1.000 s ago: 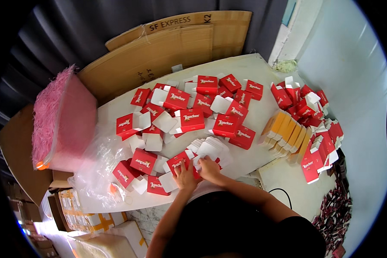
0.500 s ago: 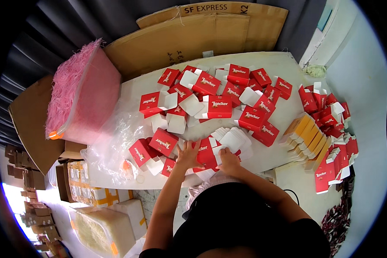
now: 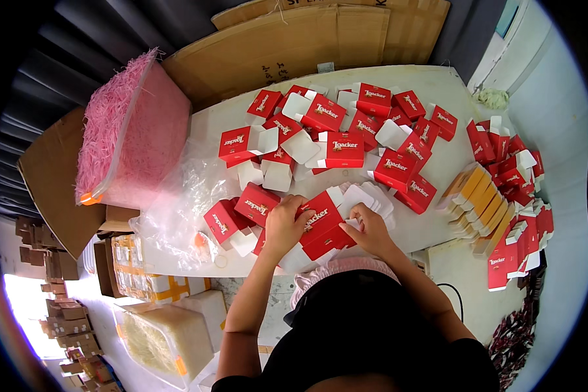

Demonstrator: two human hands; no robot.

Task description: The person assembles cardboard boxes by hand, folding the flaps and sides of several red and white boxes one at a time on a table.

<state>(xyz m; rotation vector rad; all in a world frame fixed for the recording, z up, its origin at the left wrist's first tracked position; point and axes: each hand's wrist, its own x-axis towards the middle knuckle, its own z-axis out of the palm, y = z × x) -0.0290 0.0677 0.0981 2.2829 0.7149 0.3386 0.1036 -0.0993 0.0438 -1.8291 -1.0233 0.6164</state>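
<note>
Near the table's front edge I hold a red folding carton (image 3: 321,221) with white flaps, tilted toward me. My left hand (image 3: 286,225) is closed on its left side, the thumb near the carton's face. My right hand (image 3: 370,230) pinches a white flap at its right end. Just beyond lies a fanned pile of flat cartons (image 3: 370,196), mostly white flaps showing. Left of my left hand are formed red cartons, one of them (image 3: 256,202) very close to my fingers. Farther back, several red cartons (image 3: 345,150) lie heaped, many with white end flaps open.
A clear tub of pink paper shred (image 3: 151,130) stands at the left, beside crumpled clear plastic (image 3: 188,196). Yellow-edged cartons (image 3: 480,206) and more red cartons (image 3: 511,251) are stacked at the right. Cardboard sheets (image 3: 294,49) lean behind the table (image 3: 424,81).
The carton between my hands has been lifted and tilted off the pile. My right hand has moved right, onto its end flap. The whole view has shifted slightly.
</note>
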